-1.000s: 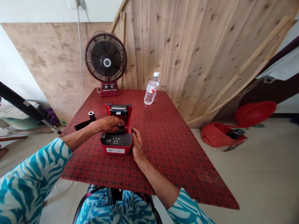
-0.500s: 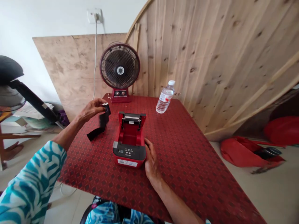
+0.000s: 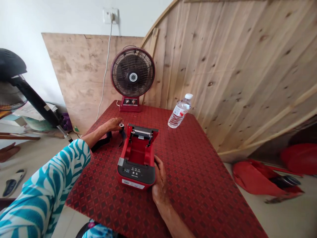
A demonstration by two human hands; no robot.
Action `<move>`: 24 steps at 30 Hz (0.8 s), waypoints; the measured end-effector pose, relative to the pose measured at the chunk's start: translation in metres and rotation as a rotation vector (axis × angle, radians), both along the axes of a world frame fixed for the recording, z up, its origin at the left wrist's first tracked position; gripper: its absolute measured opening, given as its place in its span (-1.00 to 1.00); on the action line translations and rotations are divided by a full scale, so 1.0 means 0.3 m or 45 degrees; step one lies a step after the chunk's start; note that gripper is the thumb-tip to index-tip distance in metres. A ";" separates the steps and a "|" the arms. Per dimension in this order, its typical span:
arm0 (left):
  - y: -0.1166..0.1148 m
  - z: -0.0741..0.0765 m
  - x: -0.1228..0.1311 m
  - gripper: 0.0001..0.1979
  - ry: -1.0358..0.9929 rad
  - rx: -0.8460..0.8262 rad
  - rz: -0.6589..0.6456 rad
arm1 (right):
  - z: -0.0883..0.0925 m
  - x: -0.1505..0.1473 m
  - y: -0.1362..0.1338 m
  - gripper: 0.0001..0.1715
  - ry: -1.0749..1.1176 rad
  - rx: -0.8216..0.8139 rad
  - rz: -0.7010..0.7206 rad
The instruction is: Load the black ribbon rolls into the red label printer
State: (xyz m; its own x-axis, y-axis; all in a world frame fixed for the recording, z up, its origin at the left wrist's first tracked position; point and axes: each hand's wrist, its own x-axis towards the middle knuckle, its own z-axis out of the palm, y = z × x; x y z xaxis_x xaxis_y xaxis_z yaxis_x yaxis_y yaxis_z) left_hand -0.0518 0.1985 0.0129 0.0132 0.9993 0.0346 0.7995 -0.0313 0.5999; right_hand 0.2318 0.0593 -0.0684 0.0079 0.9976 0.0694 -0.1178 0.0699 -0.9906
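Observation:
A small red and black label printer (image 3: 136, 170) sits on the table with its lid (image 3: 143, 130) raised and its inner bay bare. My right hand (image 3: 159, 181) grips the printer's right side, fingers curled along the casing. Beyond the printer's left rear corner, my left hand (image 3: 114, 124) pinches a small paper roll (image 3: 121, 125) with a white core end. A dark strip (image 3: 101, 142) trails from the roll across the tabletop. Part of the roll is hidden behind my fingers.
A red table fan (image 3: 133, 77) stands at the back, its cord running up to a wall socket (image 3: 111, 16). A tilted-looking water bottle (image 3: 179, 112) is at the back right of the red patterned table (image 3: 193, 185). Red bags (image 3: 255, 178) lie on the floor to the right.
My left hand has brought the roll rightward, closer to the printer's rear left, with the strip dragging along. The right hand keeps its hold; the printer appears slightly turned. The camera view has shifted.

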 end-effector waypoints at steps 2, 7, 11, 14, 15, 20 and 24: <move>-0.009 0.011 -0.019 -0.73 -0.037 -0.007 -0.009 | 0.001 0.003 0.001 -0.45 -0.012 -0.008 -0.004; -0.117 0.019 -0.167 -0.55 -0.319 0.040 0.020 | -0.004 0.010 0.004 -0.45 -0.011 -0.035 0.019; -0.240 -0.027 -0.263 -0.52 -0.597 -0.131 -0.055 | -0.010 0.005 0.004 -0.46 0.019 -0.023 0.020; -0.287 -0.069 -0.251 -0.47 -0.668 -0.189 -0.120 | -0.008 -0.003 0.004 -0.47 0.019 0.010 0.013; -0.292 -0.079 -0.237 -0.46 -0.674 -0.177 -0.121 | -0.007 -0.006 0.004 -0.47 0.019 0.021 0.008; -0.294 -0.077 -0.175 -0.51 -0.587 -0.103 -0.010 | -0.003 -0.013 0.007 -0.46 0.002 0.065 -0.014; -0.333 -0.017 -0.155 -0.48 -0.547 -0.036 0.104 | 0.003 -0.017 0.008 -0.47 0.003 0.082 -0.016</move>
